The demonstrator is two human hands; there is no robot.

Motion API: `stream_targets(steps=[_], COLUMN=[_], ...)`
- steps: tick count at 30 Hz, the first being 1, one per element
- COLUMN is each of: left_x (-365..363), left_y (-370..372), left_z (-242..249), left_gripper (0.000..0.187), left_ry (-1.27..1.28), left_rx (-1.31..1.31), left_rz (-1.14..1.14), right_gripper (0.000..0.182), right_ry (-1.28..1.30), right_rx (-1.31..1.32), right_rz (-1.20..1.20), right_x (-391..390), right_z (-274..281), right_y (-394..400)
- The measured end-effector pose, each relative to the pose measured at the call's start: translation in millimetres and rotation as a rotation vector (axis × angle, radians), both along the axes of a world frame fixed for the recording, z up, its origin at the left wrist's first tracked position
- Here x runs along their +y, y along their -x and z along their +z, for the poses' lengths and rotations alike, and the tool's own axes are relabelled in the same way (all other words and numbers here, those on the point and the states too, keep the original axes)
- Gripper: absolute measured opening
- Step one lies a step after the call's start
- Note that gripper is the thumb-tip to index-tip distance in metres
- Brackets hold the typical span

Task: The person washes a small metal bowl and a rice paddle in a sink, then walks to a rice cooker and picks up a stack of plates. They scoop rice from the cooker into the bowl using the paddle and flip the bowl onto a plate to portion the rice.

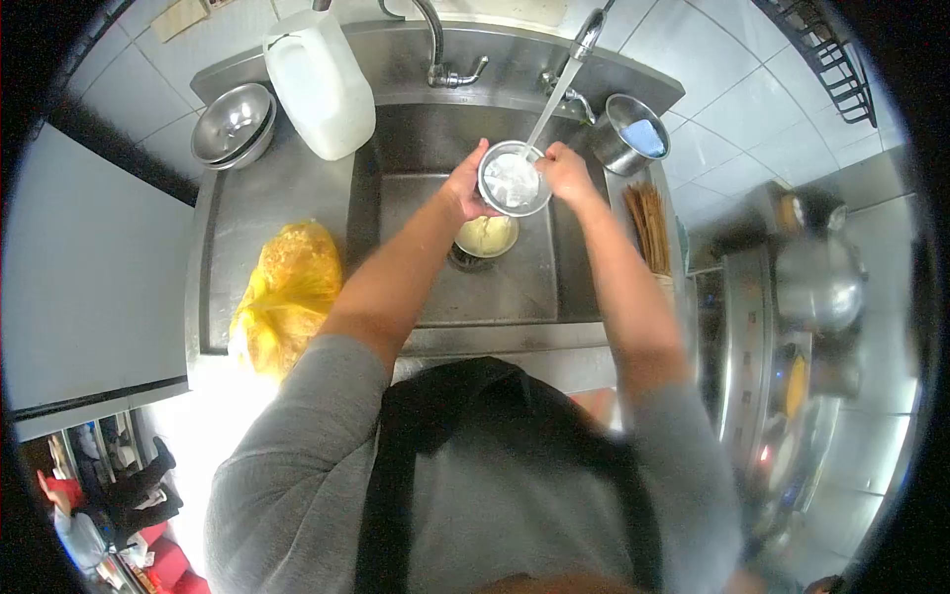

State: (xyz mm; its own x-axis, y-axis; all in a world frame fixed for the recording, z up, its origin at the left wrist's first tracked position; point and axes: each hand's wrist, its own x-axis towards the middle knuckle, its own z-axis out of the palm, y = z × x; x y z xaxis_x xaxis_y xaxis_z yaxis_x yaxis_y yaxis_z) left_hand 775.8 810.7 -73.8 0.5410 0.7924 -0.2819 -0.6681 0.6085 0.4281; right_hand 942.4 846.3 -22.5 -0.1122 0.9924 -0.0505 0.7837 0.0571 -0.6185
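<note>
Head view: the left hand (465, 188) cups its fingers against a round silver metal bowl (517, 211) under clear running water (552, 104), seemingly rinsing, the right hand's (568, 174) pinch unclear, the next move needing steady support.

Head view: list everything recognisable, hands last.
Sink: 1, grey, centre
Held bowl: 1, silver, over sink
Second bowl: 1, silver, sink floor
Faucets: 2, silver, sink's back
Jug: 1, white, back left
Nested bowls: 2, silver, far left
Bag: 1, yellow, left of sink
Small pot: 1, silver, back right
Unidentified item: 1, blue, in small pot
Stick bundle: 1, brown, sink's right
Large pot: 1, silver, far right
Rack: 1, black, top right
Other person: 1, dark-trousered, lower left
Left hand: 1, bare, holding bowl
Right hand: 1, bare, bowl's right rim
</note>
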Motion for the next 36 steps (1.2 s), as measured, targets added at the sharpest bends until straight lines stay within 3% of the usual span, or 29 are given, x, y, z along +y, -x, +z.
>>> stream_targets(steps=[1, 4, 7, 10, 13, 16, 20, 22, 26, 28, 32, 35, 36], left_x=[0.5, -4.4, -13.3, -25.2, -26.3, -24.1, -23.8, -39.5, -15.4, -20.6, -29.6, -23.5, -23.2], left_y=[-1.9, -1.0, 0.1, -2.3, -1.9, -4.5, -5.4, -0.3, 1.7, 5.3, -3.1, -2.8, -3.1], left_z=[0.5, 1.7, 3.4, 1.4, -3.6, 0.8, -9.1, 17.4, -12.8, -1.4, 16.6, 15.6, 20.4], left_gripper=[0.068, 0.057, 0.047, 0.044, 0.038, 0.035, 0.041, 0.043, 0.049, 0.051, 0.056, 0.059, 0.059], left_ry=[0.006, -0.001, -0.057, -0.101, -0.142, -0.14, -0.11, 0.007, -0.122, -0.11, -0.108, -0.147, -0.119], left_rx=[0.003, 0.033, -0.034, -0.147, -0.209, -0.048, -0.097, -0.111, -0.198, -0.247, -0.209, -0.149, -0.12], left_rz=[0.005, -0.041, -0.017, 0.024, 0.08, 0.204, 0.118, 0.066, 0.161, 0.064, 0.072, 0.107, 0.115], right_gripper=[0.029, 0.024, 0.026, 0.027, 0.027, 0.027, 0.026, 0.025, 0.028, 0.027, 0.015, 0.016, 0.017], right_ry=[-0.171, -0.577, -0.141, -0.088, -0.219, -0.572, -0.17, -0.051, 0.173, 0.279, 0.009, 0.097, 0.121], right_rx=[-0.123, -0.144, 0.141, 0.377, 0.227, -0.099, -0.052, 0.069, 0.234, 0.287, 0.106, 0.751, 0.825], right_rz=[-0.002, 0.094, 0.231, 0.398, 0.353, 0.35, 0.49, 0.467, 0.493, 0.484, 0.348, 0.383, 0.354], right_x=[-1.0, -10.2, 0.2, 7.5, -10.8, -7.4, 9.7, 12.2, 22.8, 22.4, 23.6, 26.4, 25.3], right_z=[-4.4, -11.0, -17.7, -26.7, 5.3, 11.1, 25.4, 31.4, 30.0, 36.7, 19.6, -8.6, -13.1], right_y=[-0.2, -4.4, -12.7, -3.6, 6.2, 11.8, 5.6, 1.8, -1.5, -0.8, -4.6, -7.7, -8.4])
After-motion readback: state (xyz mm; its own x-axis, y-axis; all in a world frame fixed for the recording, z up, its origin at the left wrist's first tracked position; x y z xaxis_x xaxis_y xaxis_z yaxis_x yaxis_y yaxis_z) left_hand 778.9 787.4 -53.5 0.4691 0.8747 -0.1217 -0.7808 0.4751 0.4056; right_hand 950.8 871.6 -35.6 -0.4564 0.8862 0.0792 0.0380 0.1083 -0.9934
